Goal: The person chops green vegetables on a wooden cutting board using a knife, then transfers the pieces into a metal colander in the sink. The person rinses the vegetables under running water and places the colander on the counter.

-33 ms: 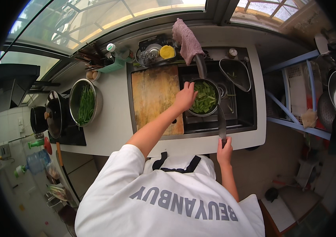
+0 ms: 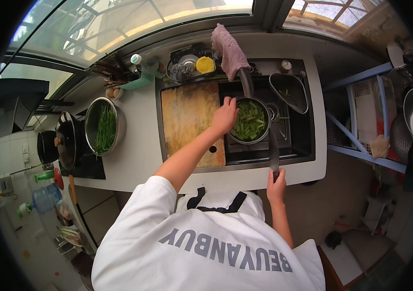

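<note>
Chopped green vegetable pieces [image 2: 250,119] fill a round metal bowl [image 2: 250,142] over the dark sink. At the bowl's left rim is my left hand [image 2: 225,116], its fingers curled over the edge and gripping it. My right hand [image 2: 276,188] is closed round the handle of a kitchen knife [image 2: 274,153]. The blade points away from me, close beside the bowl's right side. To the left of the bowl, a wooden cutting board [image 2: 187,121] with a stained, wet-looking surface lies across the sink's left part.
Behind the bowl, a pink cloth [image 2: 229,51] hangs over the faucet [image 2: 246,83]. A strainer basket [image 2: 289,92] sits in the sink's far right corner. Long green stalks fill a steel bowl [image 2: 121,128] on the left counter, beside a lidded pan [image 2: 66,140]. A blue rack [image 2: 356,131] stands right.
My left hand and forearm have shifted slightly left, from over the bowl's inside to its rim. The right hand and knife have hardly moved.
</note>
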Available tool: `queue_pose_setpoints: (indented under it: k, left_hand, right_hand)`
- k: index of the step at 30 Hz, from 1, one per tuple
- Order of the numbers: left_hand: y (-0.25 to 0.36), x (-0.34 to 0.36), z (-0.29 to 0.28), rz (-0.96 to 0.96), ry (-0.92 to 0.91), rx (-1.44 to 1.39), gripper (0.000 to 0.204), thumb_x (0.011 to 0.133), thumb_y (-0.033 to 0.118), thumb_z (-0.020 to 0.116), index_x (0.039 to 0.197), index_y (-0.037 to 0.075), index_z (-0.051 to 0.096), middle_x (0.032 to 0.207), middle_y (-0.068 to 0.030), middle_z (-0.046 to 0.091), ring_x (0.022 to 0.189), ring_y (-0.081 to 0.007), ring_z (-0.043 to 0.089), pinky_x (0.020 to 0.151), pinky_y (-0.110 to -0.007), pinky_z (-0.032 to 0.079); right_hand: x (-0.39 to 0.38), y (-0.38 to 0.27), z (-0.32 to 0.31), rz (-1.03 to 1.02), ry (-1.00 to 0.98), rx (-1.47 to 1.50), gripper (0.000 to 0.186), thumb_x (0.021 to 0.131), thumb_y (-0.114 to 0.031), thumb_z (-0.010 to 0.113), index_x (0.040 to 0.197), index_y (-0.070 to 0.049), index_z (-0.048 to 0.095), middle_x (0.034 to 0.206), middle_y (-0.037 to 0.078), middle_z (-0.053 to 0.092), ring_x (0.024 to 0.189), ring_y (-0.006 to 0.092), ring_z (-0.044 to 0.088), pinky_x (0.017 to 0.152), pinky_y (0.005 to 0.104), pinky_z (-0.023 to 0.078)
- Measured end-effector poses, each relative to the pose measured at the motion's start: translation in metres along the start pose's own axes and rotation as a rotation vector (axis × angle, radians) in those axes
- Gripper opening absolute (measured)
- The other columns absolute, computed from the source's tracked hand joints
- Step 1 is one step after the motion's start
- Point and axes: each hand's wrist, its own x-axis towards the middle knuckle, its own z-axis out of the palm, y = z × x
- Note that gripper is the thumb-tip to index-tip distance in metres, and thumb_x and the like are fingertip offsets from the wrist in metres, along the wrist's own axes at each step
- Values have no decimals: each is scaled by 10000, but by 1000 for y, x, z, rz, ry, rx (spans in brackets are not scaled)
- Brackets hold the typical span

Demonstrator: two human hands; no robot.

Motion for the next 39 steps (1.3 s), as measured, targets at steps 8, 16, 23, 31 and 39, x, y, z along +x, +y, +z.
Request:
queue_pose_setpoints:
  k: [8,16,23,31,39]
  left_hand:
    - [-135,63,-19,-200,130,435,202,814,131,529,989,94,623,944,-160,643,910,-321,653,708,-487,528]
    - [-188,49,-35,40,336,661,199,769,142,542,930,55,623,920,-156,624,872,-312,596,742,-448,460]
    - [-147,-53,-53,20,-77,658,207,808,124,535,1003,54,536,997,-124,561,922,-289,567,762,-407,444]
    - [-140,-176,-76,-85,-55,436,488,817,86,582,1287,8,475,1061,-152,523,1014,-318,507,852,-416,400]
    - [-138,-194,-70,-218,167,325,552,782,141,685,1276,8,479,1209,-179,487,1154,-333,452,980,-439,343]
  right_hand:
    - [17,-2,-8,-24,-44,-9,203,943,-186,555,997,-12,466,730,181,609,665,372,602,603,421,454]
    - [23,2,5,-79,-78,-46,192,942,-169,564,947,-14,450,687,146,567,603,297,560,570,379,436]
    - [21,-11,11,-109,-134,-117,200,926,-168,587,1030,-19,504,799,202,644,748,400,637,620,433,486]
    - [5,-25,31,-112,-221,-53,217,929,-196,584,1022,-28,482,775,213,640,753,424,631,620,446,491]
    - [58,-52,95,-179,-177,-140,236,945,-213,550,1002,-19,427,770,231,615,750,455,593,616,488,453]
